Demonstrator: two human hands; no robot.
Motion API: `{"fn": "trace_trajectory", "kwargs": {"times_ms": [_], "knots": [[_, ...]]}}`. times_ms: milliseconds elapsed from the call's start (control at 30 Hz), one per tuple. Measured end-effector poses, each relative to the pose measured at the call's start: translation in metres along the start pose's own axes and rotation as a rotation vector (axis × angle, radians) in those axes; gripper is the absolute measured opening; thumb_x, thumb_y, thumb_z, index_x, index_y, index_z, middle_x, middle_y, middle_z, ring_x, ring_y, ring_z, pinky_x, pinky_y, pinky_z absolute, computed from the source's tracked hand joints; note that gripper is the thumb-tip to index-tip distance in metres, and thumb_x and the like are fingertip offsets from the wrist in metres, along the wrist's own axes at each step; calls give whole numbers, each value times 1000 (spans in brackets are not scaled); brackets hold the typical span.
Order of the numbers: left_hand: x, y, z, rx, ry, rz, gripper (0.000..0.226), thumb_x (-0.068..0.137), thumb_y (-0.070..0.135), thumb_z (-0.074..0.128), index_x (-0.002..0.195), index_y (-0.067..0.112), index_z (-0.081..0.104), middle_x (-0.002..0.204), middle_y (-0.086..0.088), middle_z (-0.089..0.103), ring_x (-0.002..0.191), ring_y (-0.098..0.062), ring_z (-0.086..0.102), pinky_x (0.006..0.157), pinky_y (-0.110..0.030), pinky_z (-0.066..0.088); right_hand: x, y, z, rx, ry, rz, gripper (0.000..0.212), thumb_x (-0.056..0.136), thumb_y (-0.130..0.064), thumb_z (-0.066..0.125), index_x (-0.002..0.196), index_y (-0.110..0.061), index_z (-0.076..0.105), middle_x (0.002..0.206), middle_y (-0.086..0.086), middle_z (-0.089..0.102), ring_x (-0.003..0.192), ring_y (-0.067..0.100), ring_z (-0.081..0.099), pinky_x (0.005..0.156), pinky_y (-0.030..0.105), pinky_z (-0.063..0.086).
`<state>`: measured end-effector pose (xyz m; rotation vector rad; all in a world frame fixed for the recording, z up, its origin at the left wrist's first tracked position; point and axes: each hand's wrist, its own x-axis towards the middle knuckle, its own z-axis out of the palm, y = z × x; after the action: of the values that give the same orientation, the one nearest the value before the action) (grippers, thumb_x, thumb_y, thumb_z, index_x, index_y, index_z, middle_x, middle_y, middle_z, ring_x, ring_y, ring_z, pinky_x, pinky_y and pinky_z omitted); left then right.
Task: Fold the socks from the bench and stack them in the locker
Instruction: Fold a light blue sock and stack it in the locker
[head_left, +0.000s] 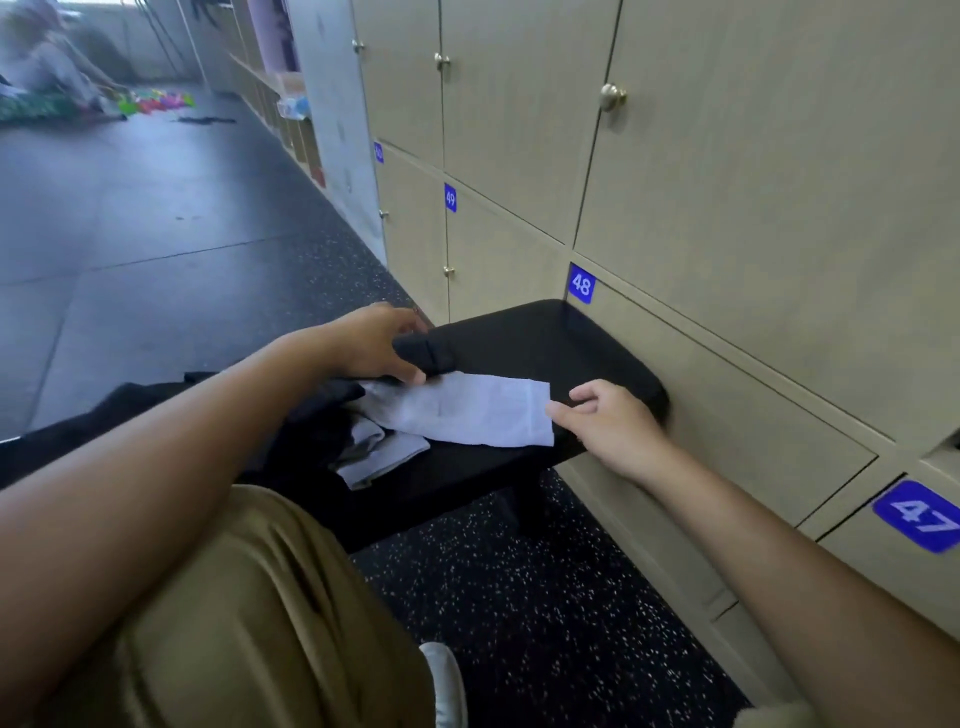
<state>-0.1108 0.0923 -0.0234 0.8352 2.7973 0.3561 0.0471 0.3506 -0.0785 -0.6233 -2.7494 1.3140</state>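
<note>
A white sock (467, 410) lies stretched flat on the black padded bench (561, 338). My left hand (374, 340) holds a rolled black sock (426, 353) at the white sock's far left end. My right hand (608, 421) pinches the white sock's right edge with thumb and forefinger. A grey sock (379, 452) lies crumpled beside dark clothing (311, 415) at the bench's near end. The beige lockers (727, 208) stand directly behind the bench, all doors shut, with 48 (581, 284) just above the bench.
Locker labels 49 (450, 197) and 47 (919, 514) flank it. Speckled black rubber floor (519, 597) lies under the bench. A person sits far off on the floor at the top left, near colourful items (156, 101). My tan trousers (260, 623) fill the lower left.
</note>
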Motion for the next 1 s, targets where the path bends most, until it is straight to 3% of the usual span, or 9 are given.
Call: {"fn": "trace_trajectory", "kwargs": {"times_ms": [67, 133, 167, 233, 367, 533, 667, 867, 1000], "knots": [[3, -10, 3, 15, -25, -50, 69, 78, 40, 85, 138, 26, 55, 137, -6, 54, 126, -28, 51, 104, -44, 44, 5, -6, 9, -1, -17, 44, 51, 91, -47, 69, 130, -17, 56, 116, -4, 65, 111, 18, 60, 92, 33, 47], [7, -19, 6, -15, -44, -85, 74, 78, 39, 87, 141, 24, 53, 139, -6, 52, 130, -29, 49, 107, -44, 42, 10, -10, 17, -33, -24, 52, 26, 91, -44, 70, 97, -24, 55, 91, -5, 60, 84, 15, 57, 72, 28, 42], [7, -22, 8, -39, -47, -98, 75, 77, 39, 87, 142, 24, 52, 140, -6, 52, 130, -28, 49, 107, -43, 42, 11, -12, 21, -29, -28, 42, 31, 91, -41, 70, 78, -24, 47, 74, -5, 50, 68, 14, 48, 61, 28, 36], [10, -29, 12, -87, -39, -128, 77, 78, 40, 87, 143, 23, 51, 142, -5, 54, 129, -26, 50, 107, -42, 43, 14, -15, 29, -34, -40, 21, 47, 91, -33, 72, 62, -19, 38, 60, -3, 38, 55, 16, 37, 53, 28, 28], [17, -37, 23, -106, -34, -185, 82, 78, 45, 85, 147, 23, 48, 145, -1, 55, 130, -25, 53, 108, -39, 42, 17, -16, 37, -65, -11, 66, 36, 90, -22, 74, 64, -13, 50, 66, 1, 51, 61, 18, 48, 51, 26, 32], [26, -36, 27, -66, -10, -181, 85, 73, 55, 85, 145, 25, 51, 142, -4, 56, 129, -27, 53, 108, -41, 43, 20, -14, 28, -34, 42, 102, 38, 93, -18, 71, 63, -10, 50, 65, 2, 50, 59, 16, 47, 52, 26, 34], [30, -31, 31, 2, -25, -232, 96, 66, 66, 81, 148, 35, 43, 141, -10, 42, 135, -37, 40, 113, -52, 36, 24, -9, 10, 113, 137, 90, 31, 96, -25, 66, 91, 6, 67, 82, 14, 67, 76, 27, 57, 70, 35, 47], [33, -14, 35, -13, -3, -267, 66, 86, 52, 69, 127, 8, 42, 139, -14, 44, 130, -36, 41, 100, -46, 37, 22, -5, -20, 290, 268, 23, 26, 100, -27, 58, 96, -3, 66, 82, 3, 61, 75, 19, 51, 65, 31, 39], [26, -6, 25, -313, 46, -228, 45, 91, 41, 64, 117, 11, 43, 114, -9, 58, 98, -25, 56, 76, -38, 42, 15, -6, -38, 373, 315, -36, 21, 101, -26, 57, 99, -7, 66, 86, 1, 64, 79, 17, 55, 70, 31, 43]]}}
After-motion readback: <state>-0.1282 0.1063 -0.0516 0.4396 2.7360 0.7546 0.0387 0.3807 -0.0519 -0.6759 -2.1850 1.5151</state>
